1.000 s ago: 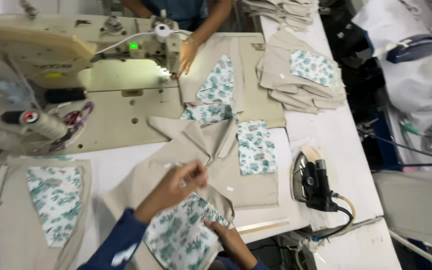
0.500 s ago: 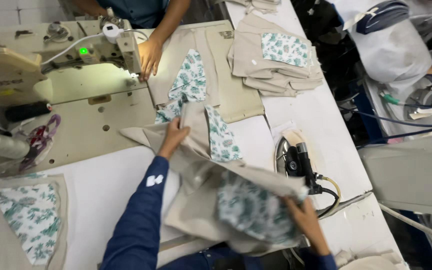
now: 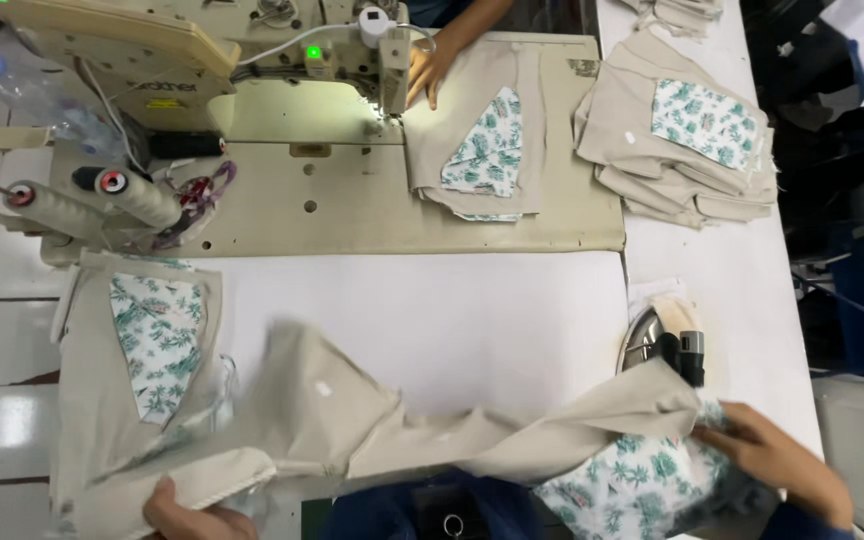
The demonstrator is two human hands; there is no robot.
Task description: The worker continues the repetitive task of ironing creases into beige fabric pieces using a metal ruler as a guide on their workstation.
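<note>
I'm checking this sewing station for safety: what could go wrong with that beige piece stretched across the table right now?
1. The beige fabric piece, held between the left hand and right hand, drapes against the iron; if the iron is hot, it might scorch the cloth or get dragged off its rest.
2. Its left end overlaps the stack of beige pieces, which may be pulled out of order.

We are viewing a sewing machine [image 3: 202, 60] standing at the table's [image 3: 432, 310] far edge. A cut stack [image 3: 682, 140] is lying to its right, an iron [image 3: 664, 340] nearer us, another panel [image 3: 142, 370] lying left.
</note>
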